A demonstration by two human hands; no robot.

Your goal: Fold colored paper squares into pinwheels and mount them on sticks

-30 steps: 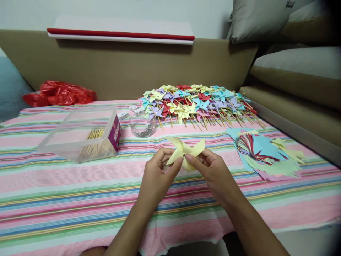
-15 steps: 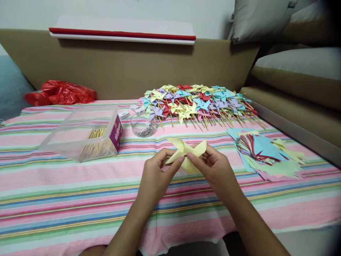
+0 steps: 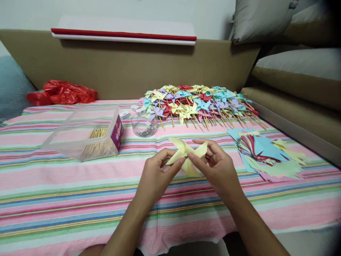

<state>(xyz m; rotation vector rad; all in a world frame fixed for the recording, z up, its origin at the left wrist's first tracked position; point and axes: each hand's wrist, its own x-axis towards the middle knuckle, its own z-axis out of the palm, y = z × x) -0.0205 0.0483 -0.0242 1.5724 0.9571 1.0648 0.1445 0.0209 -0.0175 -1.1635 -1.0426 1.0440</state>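
Both my hands hold a pale yellow paper pinwheel (image 3: 182,145) above the striped cloth. My left hand (image 3: 160,170) grips its left side, with the thumb close to the centre. On the other side, my right hand (image 3: 217,165) has its thumb pressed at the centre and its index finger raised behind a blade. A small dark metallic spot shows at the centre between the thumbs; I cannot make out whether it is a pin. The fingers underneath are mostly hidden by the paper. No stick is visible on this pinwheel.
Farther back lie many finished pinwheels on sticks (image 3: 202,105). Cut coloured paper sheets (image 3: 271,149) are piled at right. At left are a clear plastic box (image 3: 71,124) with wooden sticks (image 3: 97,142), a round tub of metal pins (image 3: 145,129), small white boxes (image 3: 124,115) and a red plastic bag (image 3: 66,93).
My right index finger has lifted slightly away from the pinwheel's back. More of the lower yellow blade now shows. Both hands stay in nearly the same place.
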